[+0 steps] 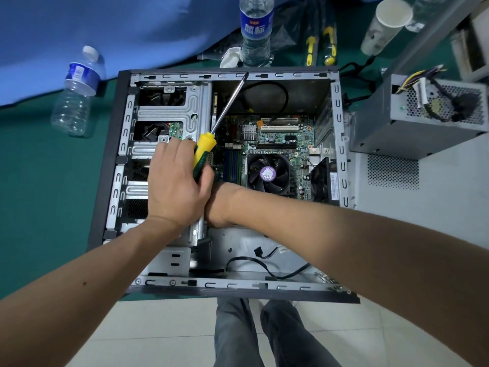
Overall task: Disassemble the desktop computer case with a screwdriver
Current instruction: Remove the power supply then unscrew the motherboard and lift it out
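Fingers (169,154) grip ribbed yellow-green screwdriver (203,152).

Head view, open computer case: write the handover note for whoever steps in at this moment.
Left hand: grips the yellow-green screwdriver, shaft angled up over the case, tip near its far rim.
Right hand: hidden behind the left, inside the case; grip cannot be told.
Done: side panel off; power supply sits outside to the right.
Left: motherboard, CPU fan and drive cage remain mounted.

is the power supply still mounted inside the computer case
No, the power supply sits on the table to the right of the open computer case, outside its frame.
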A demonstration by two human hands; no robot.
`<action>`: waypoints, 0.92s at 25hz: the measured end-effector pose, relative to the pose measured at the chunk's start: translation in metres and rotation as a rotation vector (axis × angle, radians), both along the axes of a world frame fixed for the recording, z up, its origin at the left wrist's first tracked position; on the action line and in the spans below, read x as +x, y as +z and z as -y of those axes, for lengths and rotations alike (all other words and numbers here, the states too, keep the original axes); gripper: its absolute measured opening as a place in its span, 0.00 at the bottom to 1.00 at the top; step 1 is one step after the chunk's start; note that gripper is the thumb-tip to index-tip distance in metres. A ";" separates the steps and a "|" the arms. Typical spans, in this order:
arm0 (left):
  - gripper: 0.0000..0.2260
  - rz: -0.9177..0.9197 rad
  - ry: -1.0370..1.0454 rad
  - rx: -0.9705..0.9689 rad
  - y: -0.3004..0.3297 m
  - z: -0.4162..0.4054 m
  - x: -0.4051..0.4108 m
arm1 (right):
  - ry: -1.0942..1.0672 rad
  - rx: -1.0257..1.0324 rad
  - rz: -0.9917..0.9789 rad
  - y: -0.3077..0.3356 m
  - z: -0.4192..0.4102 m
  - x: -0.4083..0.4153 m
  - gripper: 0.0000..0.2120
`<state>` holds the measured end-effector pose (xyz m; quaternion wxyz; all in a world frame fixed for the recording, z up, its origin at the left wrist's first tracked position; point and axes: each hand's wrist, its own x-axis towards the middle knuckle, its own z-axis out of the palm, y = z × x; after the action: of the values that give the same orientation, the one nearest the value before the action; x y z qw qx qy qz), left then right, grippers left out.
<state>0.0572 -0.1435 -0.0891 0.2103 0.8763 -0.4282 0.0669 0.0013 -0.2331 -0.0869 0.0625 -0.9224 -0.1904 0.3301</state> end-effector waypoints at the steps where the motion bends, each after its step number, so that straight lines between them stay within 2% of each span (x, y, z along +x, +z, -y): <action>1: 0.08 -0.002 0.005 0.000 0.000 0.000 0.000 | -0.058 0.058 0.001 -0.002 0.003 -0.001 0.10; 2: 0.08 -0.005 0.008 -0.001 0.000 0.000 0.001 | -0.138 0.120 -0.007 -0.004 0.005 -0.001 0.07; 5: 0.08 -0.004 0.010 0.002 -0.001 0.000 0.001 | -0.326 0.268 -0.030 -0.008 0.007 0.004 0.10; 8: 0.08 -0.003 0.018 0.008 -0.001 0.000 0.000 | -0.332 0.361 -0.122 -0.009 0.012 0.011 0.09; 10: 0.08 -0.005 0.020 0.012 0.000 0.000 0.000 | -0.359 0.329 -0.119 -0.010 0.015 0.014 0.08; 13: 0.07 -0.002 0.013 0.009 0.000 0.000 -0.001 | -0.476 0.342 -0.011 -0.015 0.017 0.011 0.16; 16: 0.06 0.003 0.004 0.001 0.002 -0.001 0.000 | -0.373 0.319 -0.019 -0.015 0.014 0.006 0.19; 18: 0.06 0.007 -0.001 -0.001 0.002 0.000 -0.001 | -0.268 0.242 -0.029 -0.013 0.013 0.008 0.16; 20: 0.06 0.008 0.002 -0.006 0.002 0.000 -0.002 | -0.244 0.209 0.009 -0.011 0.013 0.008 0.08; 23: 0.07 0.014 0.023 -0.013 0.003 0.000 -0.004 | -0.349 0.230 0.116 -0.016 0.013 0.002 0.05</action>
<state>0.0534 -0.1434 -0.0857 0.2123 0.8793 -0.4190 0.0781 0.0033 -0.2458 -0.1025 0.2127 -0.9455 -0.0677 0.2369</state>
